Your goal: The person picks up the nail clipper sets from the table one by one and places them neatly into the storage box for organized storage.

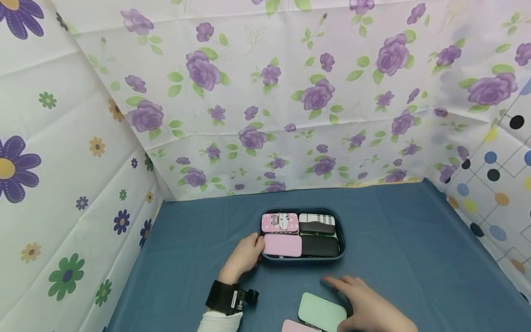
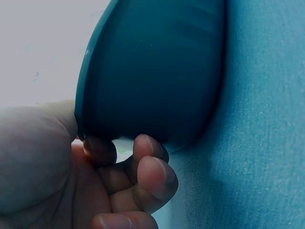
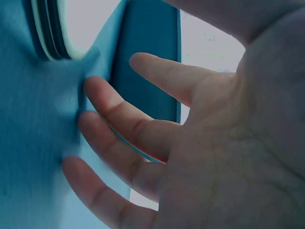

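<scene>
My left hand (image 1: pixel 244 253) grips the left side of a dark blue plastic bin (image 1: pixel 304 259); the left wrist view shows the thumb at its rim and curled fingers against the outer wall. Inside lie a pink cat-print case (image 1: pixel 280 223), a striped case with a black flap (image 1: pixel 317 224), a plain pink case (image 1: pixel 283 245) and a black case (image 1: pixel 320 246). My right hand (image 1: pixel 367 302), fingers spread and holding nothing, hovers beside a mint green case (image 1: pixel 321 312) on the table. Partly under the frame's bottom edge is another pink case (image 1: pixel 298 326).
A blue cloth (image 1: pixel 199 244) covers the table. Floral sheets (image 1: pixel 257 92) hang behind it, with a flower-print sheet (image 1: pixel 66 184) at left and a dotted one (image 1: pixel 502 198) at right. A black strap with a small camera (image 1: pixel 232 297) sits on the left wrist.
</scene>
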The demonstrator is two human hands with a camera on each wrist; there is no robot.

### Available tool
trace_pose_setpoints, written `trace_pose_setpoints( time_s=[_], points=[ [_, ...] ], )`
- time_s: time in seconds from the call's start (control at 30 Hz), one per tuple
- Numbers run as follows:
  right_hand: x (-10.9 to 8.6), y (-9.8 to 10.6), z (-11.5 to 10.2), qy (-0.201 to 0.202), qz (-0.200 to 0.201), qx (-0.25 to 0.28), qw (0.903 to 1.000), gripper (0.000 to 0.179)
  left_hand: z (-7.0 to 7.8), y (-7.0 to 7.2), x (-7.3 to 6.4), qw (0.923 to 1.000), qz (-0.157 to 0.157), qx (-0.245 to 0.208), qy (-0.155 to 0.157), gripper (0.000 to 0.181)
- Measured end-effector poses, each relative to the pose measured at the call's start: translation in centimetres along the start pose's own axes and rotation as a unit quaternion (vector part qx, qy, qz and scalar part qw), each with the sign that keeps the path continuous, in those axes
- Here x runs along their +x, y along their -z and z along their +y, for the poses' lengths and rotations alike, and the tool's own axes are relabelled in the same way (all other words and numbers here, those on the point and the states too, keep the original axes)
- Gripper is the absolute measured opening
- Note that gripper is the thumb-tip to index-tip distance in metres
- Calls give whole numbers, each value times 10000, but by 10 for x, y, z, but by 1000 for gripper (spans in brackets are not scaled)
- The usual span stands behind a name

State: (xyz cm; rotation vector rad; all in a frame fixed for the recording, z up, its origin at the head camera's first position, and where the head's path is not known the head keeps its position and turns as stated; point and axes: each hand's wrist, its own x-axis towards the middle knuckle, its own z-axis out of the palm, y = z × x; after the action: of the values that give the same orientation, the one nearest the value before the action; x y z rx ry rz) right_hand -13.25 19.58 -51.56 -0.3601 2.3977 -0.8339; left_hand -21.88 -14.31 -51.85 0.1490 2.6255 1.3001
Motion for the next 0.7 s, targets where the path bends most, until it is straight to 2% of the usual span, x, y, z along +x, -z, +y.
trace_pose_setpoints(
  time_s=[0.13, 0.27, 0.37, 0.57, 0.7],
  points=[
    [-1, -5, -3, 22, 39, -67, 10000, 92, 0, 0, 0, 10000, 18, 2, -31, 33],
    [-6, -9, -4, 382, -13, -197, 9991, 90, -2, -1, 1, 9999, 55, 56, -80, 34],
    [-8, -12, -4, 641, 36, -400, 9971, 96, -3, -2, 1, 9999, 67, 61, -102, 34],
    [-6, -18, -8, 411, 118, -585, 9974, 102, -3, -2, 1, 9999, 62, 17, -82, 35],
    [-4, -21, -8, 499, 87, -577, 9970, 102, -2, -2, 1, 10000, 60, 16, -57, 35]
  ],
)
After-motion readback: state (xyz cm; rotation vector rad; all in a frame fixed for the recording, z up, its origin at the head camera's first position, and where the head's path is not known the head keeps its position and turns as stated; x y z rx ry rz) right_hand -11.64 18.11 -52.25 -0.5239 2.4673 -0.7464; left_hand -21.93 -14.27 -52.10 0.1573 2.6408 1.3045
